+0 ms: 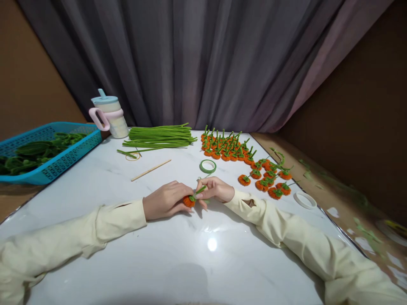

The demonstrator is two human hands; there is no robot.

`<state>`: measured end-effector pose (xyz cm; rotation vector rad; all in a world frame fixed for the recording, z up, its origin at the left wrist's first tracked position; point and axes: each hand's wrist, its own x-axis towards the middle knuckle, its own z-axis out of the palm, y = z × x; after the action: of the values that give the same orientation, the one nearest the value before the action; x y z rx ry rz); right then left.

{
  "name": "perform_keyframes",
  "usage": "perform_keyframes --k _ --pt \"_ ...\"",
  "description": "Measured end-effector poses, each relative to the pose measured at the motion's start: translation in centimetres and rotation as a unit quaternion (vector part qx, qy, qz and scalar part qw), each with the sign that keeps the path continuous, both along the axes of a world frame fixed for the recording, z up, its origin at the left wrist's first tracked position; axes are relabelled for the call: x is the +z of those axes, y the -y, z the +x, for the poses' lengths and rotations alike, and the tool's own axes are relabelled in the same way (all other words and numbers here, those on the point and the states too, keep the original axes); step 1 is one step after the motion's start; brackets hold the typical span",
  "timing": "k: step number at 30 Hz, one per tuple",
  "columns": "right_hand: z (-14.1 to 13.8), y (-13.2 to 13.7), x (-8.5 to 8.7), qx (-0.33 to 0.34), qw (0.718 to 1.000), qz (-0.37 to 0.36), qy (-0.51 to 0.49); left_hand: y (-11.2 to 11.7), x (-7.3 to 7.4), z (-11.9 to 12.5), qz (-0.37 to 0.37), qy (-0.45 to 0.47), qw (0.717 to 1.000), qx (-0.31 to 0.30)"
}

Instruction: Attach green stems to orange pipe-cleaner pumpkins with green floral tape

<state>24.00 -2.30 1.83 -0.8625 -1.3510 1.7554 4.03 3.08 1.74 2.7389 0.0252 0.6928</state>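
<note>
My left hand [168,200] has its fingers closed round a small orange pipe-cleaner fruit [188,201] with a green cap. The fruit's green stem points up to the right. At that stem my right hand [216,189] pinches with thumb and forefinger, seemingly on a thin strip of green floral tape. Just beyond the hands lies the roll of floral tape [207,166], its loose strip trailing toward my right fingers. Exactly how the strip lies on the stem is hidden by the fingers.
Behind are green pipe cleaners [162,137] and rows of finished-looking orange fruits [225,146], with more fruits [267,176] at right. A wooden stick [151,170], white ring [305,200], tumbler [116,118] and blue basket [68,157] of green pieces surround the workspace.
</note>
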Motion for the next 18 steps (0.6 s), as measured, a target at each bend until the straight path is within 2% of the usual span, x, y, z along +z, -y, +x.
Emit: perform_keyframes --k 4,7,18 --pt "-0.06 0.09 0.14 -0.004 1.000 0.003 0.006 -0.03 -0.40 -0.04 0.068 0.031 0.997 0.007" --pt "-0.05 0.20 0.26 0.002 1.000 0.011 0.012 0.10 -0.44 0.02 0.081 0.051 0.995 0.000" --pt "0.09 0.02 0.05 -0.030 1.000 -0.001 -0.011 0.61 0.15 -0.03 -0.068 0.038 0.996 0.031"
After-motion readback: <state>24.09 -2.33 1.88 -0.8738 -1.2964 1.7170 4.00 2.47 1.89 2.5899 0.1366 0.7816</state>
